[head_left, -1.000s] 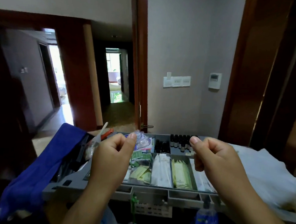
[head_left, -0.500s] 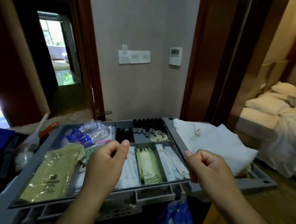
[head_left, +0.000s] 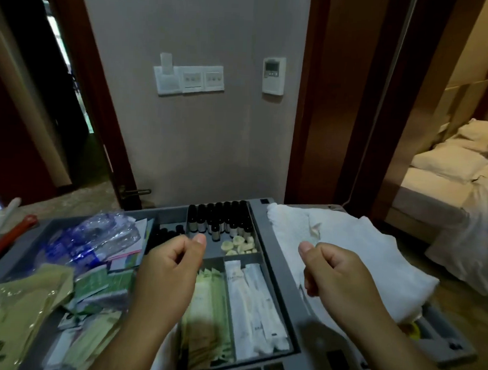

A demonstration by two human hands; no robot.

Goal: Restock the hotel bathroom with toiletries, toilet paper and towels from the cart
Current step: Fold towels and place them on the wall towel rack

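Observation:
A grey cart tray (head_left: 278, 260) with compartments stands before me. It holds small dark bottles (head_left: 221, 222), pale round soaps (head_left: 238, 245), green sachets (head_left: 205, 315) and white wrapped toiletries (head_left: 254, 307). Folded white towels (head_left: 355, 253) lie on the cart's right side. My left hand (head_left: 170, 271) hovers over the middle compartments with fingers curled and nothing in it. My right hand (head_left: 337, 277) hovers over the tray's right rim next to the towels, fingers curled, holding nothing.
Plastic water bottles (head_left: 93, 239) and yellow-green packets (head_left: 18, 308) fill the tray's left side. A wall with switches (head_left: 189, 78) and a thermostat (head_left: 273, 75) is straight ahead. A doorway (head_left: 69, 96) opens at left; a bedroom with an unmade bed (head_left: 457, 196) lies at right.
My view has swung right and down, bringing the towels and bedroom into sight. Both hands stayed curled and empty above the tray.

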